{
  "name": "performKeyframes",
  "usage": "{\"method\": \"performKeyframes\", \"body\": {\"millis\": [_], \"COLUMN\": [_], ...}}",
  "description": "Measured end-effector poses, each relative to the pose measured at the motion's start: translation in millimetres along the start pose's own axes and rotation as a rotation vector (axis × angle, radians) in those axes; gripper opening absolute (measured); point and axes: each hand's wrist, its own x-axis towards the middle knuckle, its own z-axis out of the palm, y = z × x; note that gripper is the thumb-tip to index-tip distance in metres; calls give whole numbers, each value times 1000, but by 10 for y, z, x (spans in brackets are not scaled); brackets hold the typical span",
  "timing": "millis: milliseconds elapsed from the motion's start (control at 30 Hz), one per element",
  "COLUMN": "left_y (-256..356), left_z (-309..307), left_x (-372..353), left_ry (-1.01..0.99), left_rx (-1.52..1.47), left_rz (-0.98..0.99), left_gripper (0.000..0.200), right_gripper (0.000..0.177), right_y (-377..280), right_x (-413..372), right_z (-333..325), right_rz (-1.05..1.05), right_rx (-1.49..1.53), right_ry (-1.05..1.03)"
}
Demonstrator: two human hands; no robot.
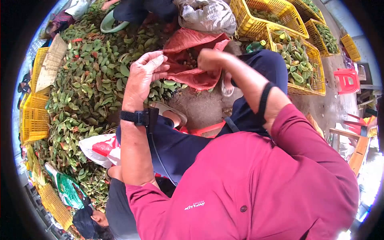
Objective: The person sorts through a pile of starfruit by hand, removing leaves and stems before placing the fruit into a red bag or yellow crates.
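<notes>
My left hand (149,69) is raised beside the left edge of a red woven sack (182,42), palm turned toward it. Its thumb lies near the forefinger and the other fingers stand apart, with nothing visible between them. Over the right side of the sack's mouth is my right hand (210,60), slightly blurred, its fingers curled in; whatever it holds is hidden. Small brownish pieces show inside the sack. A wide heap of green and reddish leafy cuttings (94,68) covers the floor to the left.
Yellow crates (320,74) of green leafy pieces stand at the right. A white sack (208,18) sits beyond the red one, near a pale green basin (108,24). Another person (120,208) is close at lower left. A red stool (347,81) stands far right.
</notes>
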Motion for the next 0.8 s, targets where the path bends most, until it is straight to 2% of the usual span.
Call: {"method": "performKeyframes", "body": {"millis": [33, 67, 100, 133, 167, 233, 333, 433, 467, 500, 533, 567, 600, 633, 733, 800], "left_y": [-58, -76, -169, -260, -273, -236, -75, -67, -88, -100, -85, 14, 69, 29, -213, -155], "left_z": [-77, -111, -219, -334, -413, -476, -516, -559, -583, -607, -619, -565, -537, -599, -696, -622], "left_x": [78, 97, 142, 202, 240, 267, 345, 464, 519, 569, 645, 761, 821, 848, 907, 926], "left_ry": [-3, 15, 32, 50, 107, 225, 287, 380, 386, 346, 313, 304, 311, 271, 251, 288], "left_rx": [15, 27, -10, -46, -55, -8, -112, -159, -189, -194, -195, -243, -281, -320, -62, -69], "left_rz": [-22, -41, -54, -63, -105, -138, 4, -8, -25, -28, -38, -80, -123, -183, -145, -153], "left_gripper": [35, 37, 38, 39, 39, 41, 40, 41, 42, 42, 42, 38, 33, 36, 43, 46], "right_gripper": [18, 21, 28, 34, 34, 36, 32, 33, 40, 51, 46, 59, 78, 77, 76, 74], "right_y": [271, 164, 45, 310, 35, 245, 123, 263, 450, 419, 292, 97, 119, 98, 201, 218], "right_x": [422, 382, 333, 572, 310, 488, 426, 595, 756, 863, 855, 828, 800, 812, 900, 934], "right_z": [556, 747, 928, 1600, 1506, 2275, 2201, 2750, 3477, 3712, 3594, 2939, 3038, 3120, 3274, 3446], "right_rz": [-154, 108, 498, 588, 670, 763, 1073, 908, 726, 1104, 1092, 1318, 1251, 1223, 1162, 1089], "right_rx": [-260, 259, 687, 838, 785, 847, 1032, 853, 402, 682, 572, 705, 772, 803, 727, 666], "right_ry": [-48, -351, -518, -611, -317, -400, -248, 4, 110, 206, 435, 348, 392, 406, 373, 301]}}
